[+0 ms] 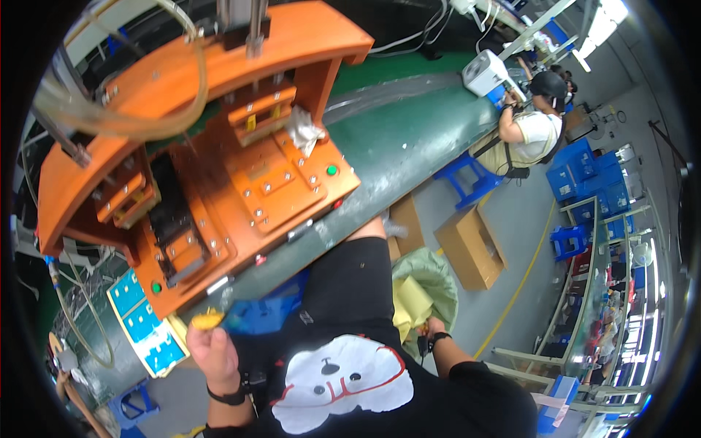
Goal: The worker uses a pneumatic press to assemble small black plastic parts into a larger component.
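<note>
At the lower left, my left hand (212,353) is raised beside the front of an orange press machine (248,208). Its fingers pinch a small, flat yellow piece (207,320) whose kind I cannot make out. My right hand (436,325) is low on the right, at the opening of a pale green bag (442,274) beside my leg. Yellow sheets (411,303) lie in that bag, next to the hand. The fingers of the right hand are mostly hidden, so any grip there does not show.
The machine stands on a green bench (398,120) with a blue-patterned sheet (148,321) at its left. An open cardboard box (471,248) and a blue stool (467,177) are on the floor to the right. A co-worker (531,128) sits farther along the bench.
</note>
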`<state>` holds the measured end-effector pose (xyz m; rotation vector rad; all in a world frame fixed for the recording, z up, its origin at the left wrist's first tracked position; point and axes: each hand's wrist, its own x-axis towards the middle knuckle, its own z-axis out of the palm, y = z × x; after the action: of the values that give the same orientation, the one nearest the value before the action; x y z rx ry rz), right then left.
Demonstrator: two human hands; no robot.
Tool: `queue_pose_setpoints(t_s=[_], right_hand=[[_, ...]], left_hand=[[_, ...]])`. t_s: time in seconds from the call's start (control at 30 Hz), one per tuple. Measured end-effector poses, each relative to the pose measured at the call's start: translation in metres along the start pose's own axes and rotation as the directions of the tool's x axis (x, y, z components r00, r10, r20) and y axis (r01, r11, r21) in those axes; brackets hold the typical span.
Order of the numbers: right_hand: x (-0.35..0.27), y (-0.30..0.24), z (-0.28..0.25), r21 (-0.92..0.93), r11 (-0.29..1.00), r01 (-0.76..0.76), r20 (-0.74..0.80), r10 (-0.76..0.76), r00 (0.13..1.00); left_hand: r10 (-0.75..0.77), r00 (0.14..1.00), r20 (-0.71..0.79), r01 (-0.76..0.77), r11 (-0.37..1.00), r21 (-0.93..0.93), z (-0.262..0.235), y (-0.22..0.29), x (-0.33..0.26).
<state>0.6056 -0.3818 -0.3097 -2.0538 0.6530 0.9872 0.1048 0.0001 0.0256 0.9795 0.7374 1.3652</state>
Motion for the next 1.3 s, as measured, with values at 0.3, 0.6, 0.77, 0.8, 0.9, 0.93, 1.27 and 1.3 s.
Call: queue_pose_setpoints(t_s=[0.3,0.6,0.77,0.8,0.9,0.93,1.27,1.3], right_hand=[[-0.352,-0.256,0.193,0.226,-0.001,0.974,0.366,-0.927,-0.086],[-0.603,-0.236,0.328,0.516,-0.799,0.309,0.24,-0.212,-0.948],[-0.593,-0.235,0.369,0.495,-0.822,0.281,0.454,-0.031,-0.891],[-0.593,-0.238,0.366,0.496,-0.822,0.279,0.455,-0.027,-0.89],[-0.604,-0.255,0.344,0.495,-0.793,0.356,0.464,-0.105,-0.88],[-0.61,-0.263,0.331,0.525,-0.77,0.363,0.395,-0.157,-0.905],[-0.487,-0.365,0.126,0.608,0.169,0.775,0.603,-0.734,-0.312],[-0.452,-0.371,0.121,0.651,0.257,0.714,0.558,-0.8,-0.221]], left_hand=[[0.091,0.996,0.009,-0.085,0.884,0.459,-0.015,0.005,-0.003],[0.244,0.957,0.157,-0.264,0.505,0.821,-0.014,0.026,-0.018],[0.188,0.972,0.14,-0.219,0.521,0.825,-0.007,0.044,-0.024],[0.176,0.975,0.138,-0.212,0.535,0.818,-0.007,0.05,-0.019],[0.171,0.978,0.117,-0.192,0.539,0.82,-0.016,0.065,-0.003],[0.199,0.976,0.089,-0.188,0.559,0.808,-0.021,0.068,0.003],[0.017,0.99,0.14,-0.112,0.693,0.712,-0.037,0.105,0.125],[0.059,0.988,0.144,-0.147,0.646,0.749,-0.031,0.104,0.138]])
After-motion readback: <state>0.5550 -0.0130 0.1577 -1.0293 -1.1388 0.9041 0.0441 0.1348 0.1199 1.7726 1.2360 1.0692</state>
